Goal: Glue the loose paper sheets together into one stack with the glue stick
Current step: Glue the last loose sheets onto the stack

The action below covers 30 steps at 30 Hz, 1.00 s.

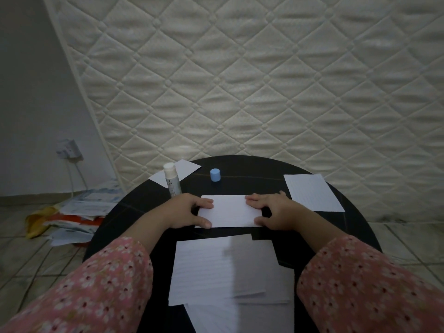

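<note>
Pressing down on a small white sheet (229,211) at the middle of the round black bench (252,169), we see the left hand (189,211) and right hand (272,211) lying flat on its two ends, fingers straight, gripping nothing. Uncapped, the glue stick (172,180) stands beside the left hand, its blue cap (215,174) nearby. More loose sheets (230,272) lie nearer us.

A round black table (240,183) fills the lower middle of the frame. On it lie a small white sheet (229,211) at centre, a lined sheet (312,192) upper right, another sheet (180,170) upper left, a paper pile (230,280) at bottom, an uncapped glue stick (171,180) and its blue cap (215,174).
</note>
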Tool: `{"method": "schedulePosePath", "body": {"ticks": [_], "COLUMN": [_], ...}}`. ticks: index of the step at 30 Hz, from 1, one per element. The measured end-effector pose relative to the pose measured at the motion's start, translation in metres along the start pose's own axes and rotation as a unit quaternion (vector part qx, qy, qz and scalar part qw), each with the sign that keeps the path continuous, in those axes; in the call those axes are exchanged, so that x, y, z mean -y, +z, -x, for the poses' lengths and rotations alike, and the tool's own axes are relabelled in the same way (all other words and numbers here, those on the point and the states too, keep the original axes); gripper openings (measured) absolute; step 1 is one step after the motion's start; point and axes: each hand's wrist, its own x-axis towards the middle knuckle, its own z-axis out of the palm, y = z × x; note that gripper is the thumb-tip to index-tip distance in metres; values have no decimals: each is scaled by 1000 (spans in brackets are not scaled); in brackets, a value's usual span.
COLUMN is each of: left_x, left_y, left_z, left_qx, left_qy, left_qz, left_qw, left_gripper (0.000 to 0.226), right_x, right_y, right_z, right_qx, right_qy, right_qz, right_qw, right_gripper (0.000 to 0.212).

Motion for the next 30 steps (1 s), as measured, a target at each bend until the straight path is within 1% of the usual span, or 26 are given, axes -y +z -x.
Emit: {"method": "schedulePosePath", "body": {"ticks": [1,3,4,5,7,9,12,13,14,16,17,20,23,25,26,29,30], "left_x": [-2,-8,-13,-16,-18,-14,-6,-4,-1,7,13,30,38,40,41,43,42], "left_y": [1,6,9,12,17,17,14,13,12,10,8,5,3,2,1,1,1], "left_z": [0,0,0,-1,-4,-7,-6,-5,-3,6,11,26,31,26,22,6,1], "left_qx": [-25,-102,-132,-145,-129,-98,-75,-81,-103,-191,-240,-343,-388,-401,-401,-386,-380], "left_qy": [3,20,32,38,37,29,-6,-13,-8,3,-6,-63,-134,-181,-193,-173,-163], "left_qz": [8,19,19,13,-21,-54,-43,-37,-31,-15,-4,23,61,109,142,222,232], "left_qw": [1000,994,991,989,991,993,996,996,994,981,971,937,910,891,884,879,881], "left_gripper": [57,48,44,41,45,56,69,66,57,29,27,42,42,37,38,62,63], "right_x": [1,7,11,16,22,23,22,22,21,19,17,14,16,19,19,22,23], "right_y": [0,2,3,4,9,12,11,10,10,10,10,10,10,9,8,5,5], "right_z": [-1,-3,-6,-8,-12,-15,-16,-15,-14,-12,-11,-13,-17,-20,-21,-22,-23], "right_qx": [-18,-62,-74,-73,-46,-25,-13,-15,-24,-56,-75,-105,-81,-80,-83,-86,-89], "right_qy": [-4,-12,-10,-5,11,25,43,47,53,69,76,109,133,137,139,148,148], "right_qz": [-10,-15,-11,-4,17,38,41,35,28,18,16,16,41,44,43,37,34], "right_qw": [1000,998,997,997,999,999,998,998,998,996,994,988,987,986,986,985,984], "right_gripper": [58,54,54,56,61,65,70,72,75,81,81,80,82,80,79,74,71]}}
